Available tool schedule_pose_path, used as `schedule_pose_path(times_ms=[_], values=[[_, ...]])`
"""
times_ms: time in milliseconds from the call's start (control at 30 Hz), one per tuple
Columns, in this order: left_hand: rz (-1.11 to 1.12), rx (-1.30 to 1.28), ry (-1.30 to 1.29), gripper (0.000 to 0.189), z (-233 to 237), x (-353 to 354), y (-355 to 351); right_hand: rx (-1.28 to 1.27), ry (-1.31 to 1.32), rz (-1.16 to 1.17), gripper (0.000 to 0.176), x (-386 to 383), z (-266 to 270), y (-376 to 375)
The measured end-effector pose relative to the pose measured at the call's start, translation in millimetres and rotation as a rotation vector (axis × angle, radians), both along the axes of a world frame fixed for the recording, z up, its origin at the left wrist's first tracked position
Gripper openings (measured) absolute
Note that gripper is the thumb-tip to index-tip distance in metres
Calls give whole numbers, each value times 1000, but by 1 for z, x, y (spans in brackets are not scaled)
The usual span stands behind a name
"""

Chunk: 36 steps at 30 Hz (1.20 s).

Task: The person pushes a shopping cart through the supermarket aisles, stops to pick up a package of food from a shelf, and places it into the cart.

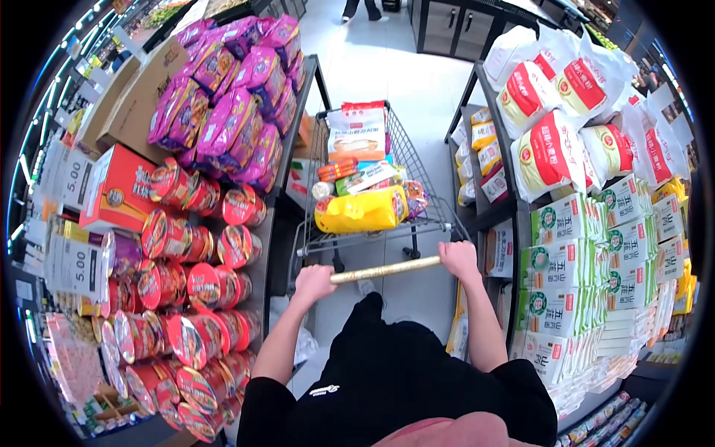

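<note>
My left hand point(315, 282) is wrapped round the left end of the shopping cart's pale yellow handle point(387, 270). Round its right end, my right hand point(458, 258) is closed too. Ahead of the handle stretches the wire basket of the shopping cart point(424, 160). A large yellow package point(362, 210) lies at the near end of the basket. Behind it are several smaller colourful packages, among them a red-orange one point(338, 170). A white and red bag point(357, 132) stands at the far end.
Left, a stand holds red instant noodle cups point(212, 284) and purple snack bags point(232, 123). Right, a shelf bears white and red flour bags point(547, 153) and green-white noodle packs point(555, 262). Dark cabinets point(454, 30) and a person's legs point(361, 9) are ahead.
</note>
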State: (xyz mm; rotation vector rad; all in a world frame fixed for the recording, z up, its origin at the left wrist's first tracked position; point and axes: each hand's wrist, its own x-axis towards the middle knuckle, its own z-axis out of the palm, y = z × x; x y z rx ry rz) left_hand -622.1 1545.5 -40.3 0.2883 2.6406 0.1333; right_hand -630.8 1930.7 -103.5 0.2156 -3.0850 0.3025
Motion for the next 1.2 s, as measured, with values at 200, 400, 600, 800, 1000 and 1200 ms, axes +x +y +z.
schedule_pose_path(times_ms=[200, 400, 600, 800, 1000, 1200], values=[[59, -31, 87, 16, -9, 45, 4, -22, -36, -4, 47, 40, -2, 3], [27, 16, 166, 15, -23, 94, -5, -40, -25, -17, 46, 95, -5, 0], [-6, 30, 198, 14, -24, 143, -12, -94, -43, -74, 45, 158, -2, -6], [-6, -20, 245, 14, -28, 192, -18, -148, -55, -131, 43, 209, 2, -12], [-67, 64, 326, 14, -35, 222, -26, -227, -29, -169, 40, 250, 4, -20], [-91, 57, 264, 12, -29, 229, -29, -224, -132, -229, 36, 261, 9, -24]])
